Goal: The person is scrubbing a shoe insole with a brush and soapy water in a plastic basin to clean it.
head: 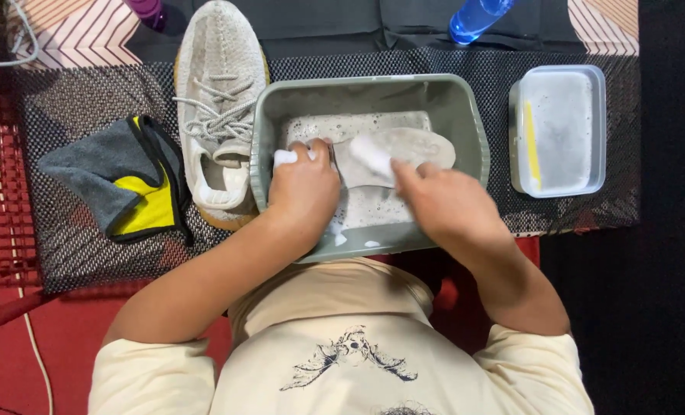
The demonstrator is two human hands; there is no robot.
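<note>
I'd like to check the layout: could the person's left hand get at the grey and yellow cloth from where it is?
Probably yes: the left hand is in the basin; cloth lies uncovered left of the shoe.

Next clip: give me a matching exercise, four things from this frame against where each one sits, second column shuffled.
Things:
1. insole
2. shoe
3. cloth
4. clear tub

Places:
A. far left on the mat, folded, grey and yellow
B. right of the basin, apart from it
C. inside the basin, in foamy water, under the left hand and right hand
D. against the basin's left wall, laces up

Pairs: 1-C, 2-D, 3-A, 4-B
</note>
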